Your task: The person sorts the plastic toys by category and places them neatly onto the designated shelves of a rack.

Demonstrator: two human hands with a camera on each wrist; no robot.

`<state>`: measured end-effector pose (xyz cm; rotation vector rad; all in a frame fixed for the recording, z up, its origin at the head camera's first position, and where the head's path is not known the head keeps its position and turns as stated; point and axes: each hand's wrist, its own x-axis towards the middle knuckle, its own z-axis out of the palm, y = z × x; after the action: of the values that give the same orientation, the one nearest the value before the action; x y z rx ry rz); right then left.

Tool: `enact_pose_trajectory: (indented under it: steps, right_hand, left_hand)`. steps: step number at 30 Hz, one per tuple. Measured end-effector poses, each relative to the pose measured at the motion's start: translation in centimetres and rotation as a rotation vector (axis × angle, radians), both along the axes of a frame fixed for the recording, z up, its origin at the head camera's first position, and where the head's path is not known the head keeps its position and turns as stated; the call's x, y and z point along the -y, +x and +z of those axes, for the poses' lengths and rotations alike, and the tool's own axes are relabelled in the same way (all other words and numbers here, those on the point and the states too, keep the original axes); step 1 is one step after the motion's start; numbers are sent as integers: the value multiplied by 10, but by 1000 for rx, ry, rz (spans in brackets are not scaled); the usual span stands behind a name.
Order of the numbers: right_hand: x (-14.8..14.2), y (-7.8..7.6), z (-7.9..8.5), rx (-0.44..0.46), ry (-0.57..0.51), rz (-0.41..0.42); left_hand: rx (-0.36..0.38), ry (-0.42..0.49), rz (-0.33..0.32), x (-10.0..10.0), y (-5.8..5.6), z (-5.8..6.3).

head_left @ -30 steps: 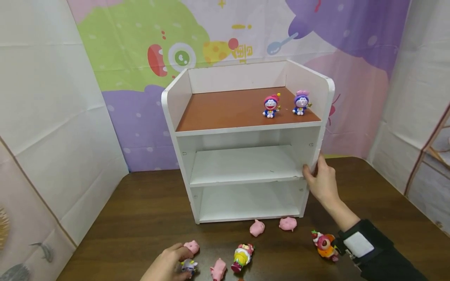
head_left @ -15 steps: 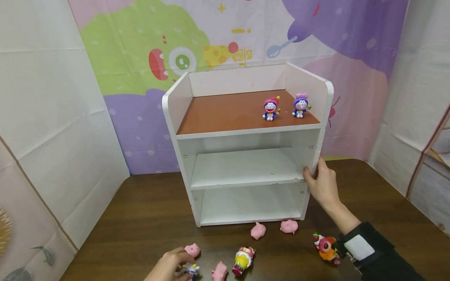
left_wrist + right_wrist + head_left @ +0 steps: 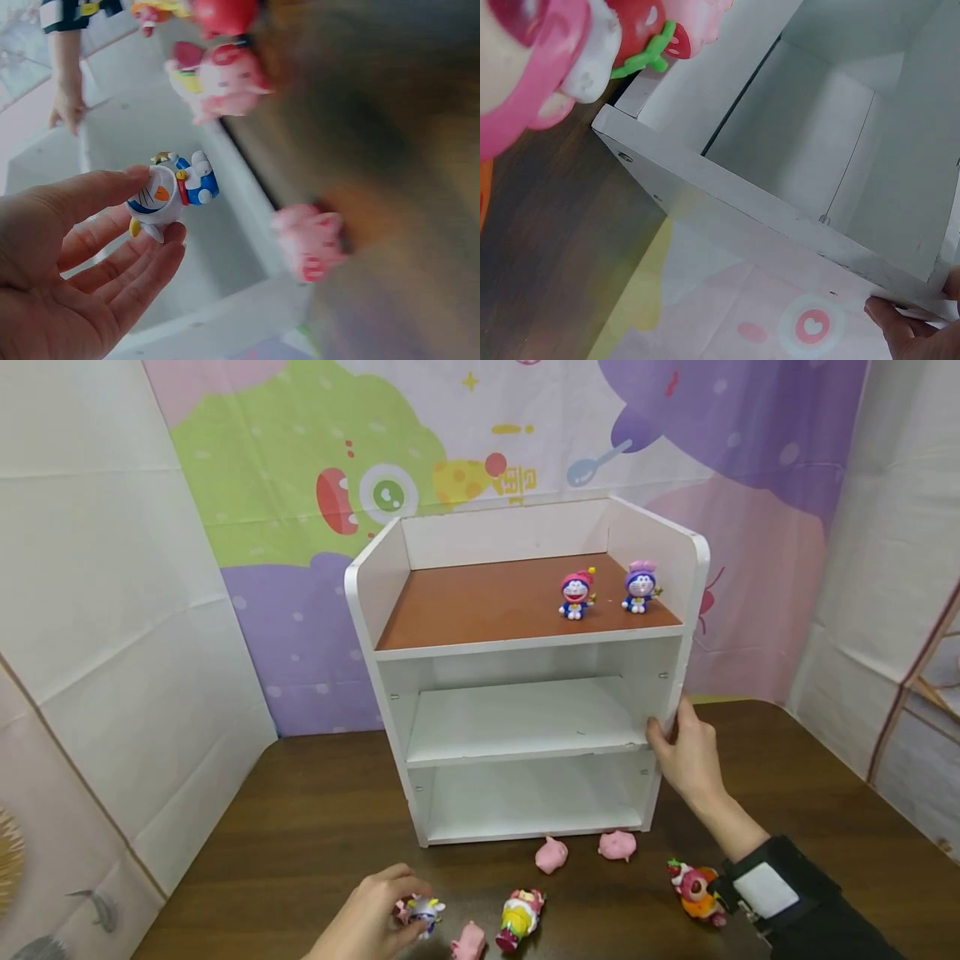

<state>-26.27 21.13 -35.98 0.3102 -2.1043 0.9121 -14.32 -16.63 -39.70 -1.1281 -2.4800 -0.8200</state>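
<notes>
Between thumb and fingers my left hand (image 3: 371,912) pinches a small blue-and-white cat figurine (image 3: 169,193), just above the table in front of the shelf. In the left wrist view the figurine lies sideways, its face and red collar showing. My right hand (image 3: 690,752) grips the right side panel of the white shelf unit (image 3: 525,752), thumb on the front edge near the middle board. Two similar cat figurines, one with a red hat (image 3: 576,597) and one with a pink-purple hat (image 3: 640,588), sit on the brown top at the right.
Pink pig toys (image 3: 551,855) lie before the shelf, one more pig (image 3: 468,941) near my left hand. A yellow-skirted figurine (image 3: 520,920) lies on the dark table (image 3: 247,860). An orange-and-pink bear figurine (image 3: 697,891) lies beside my right wrist. A patterned curtain (image 3: 285,527) hangs behind.
My left hand has lifted the cat figurine and moved slightly right and up, now covering the pig toy behind it. My right hand keeps its grip on the shelf panel.
</notes>
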Motion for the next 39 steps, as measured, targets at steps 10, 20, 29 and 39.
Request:
enact_pose_trajectory:
  steps: [10, 20, 29, 39]
  right_hand:
    - [-1, 1, 0, 3, 7, 8]
    - [-1, 0, -1, 0, 9, 6]
    - [-1, 1, 1, -11, 7, 5]
    - [0, 2, 1, 4, 7, 9]
  left_hand:
    - [20, 15, 17, -30, 2, 50]
    - [-33, -34, 43, -54, -3, 103]
    - [-68, -70, 43, -64, -10, 143]
    - [-44, -99, 76, -71, -27, 198]
